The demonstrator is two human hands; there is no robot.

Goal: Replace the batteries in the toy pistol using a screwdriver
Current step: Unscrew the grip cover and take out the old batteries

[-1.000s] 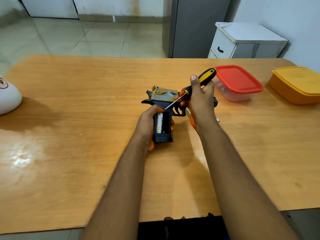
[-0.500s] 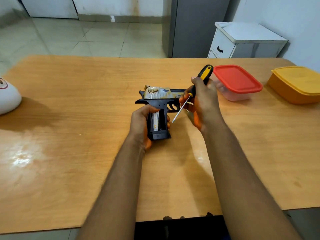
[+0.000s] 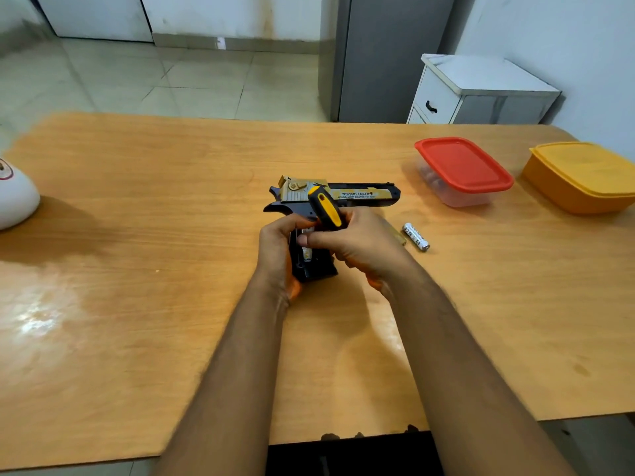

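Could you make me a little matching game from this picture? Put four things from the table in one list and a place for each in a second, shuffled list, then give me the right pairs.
Things:
1. black-and-gold plastic toy pistol
2. white cylindrical loose battery
3. clear plastic box with red lid
4. orange plastic box with orange lid

Places:
A. far right edge of the wooden table
B. lying on the table just right of the hands
C. gripped at its handle by the left hand
D. between the pistol and the orange box

Pairs: 1-C, 2-B, 3-D, 4-A
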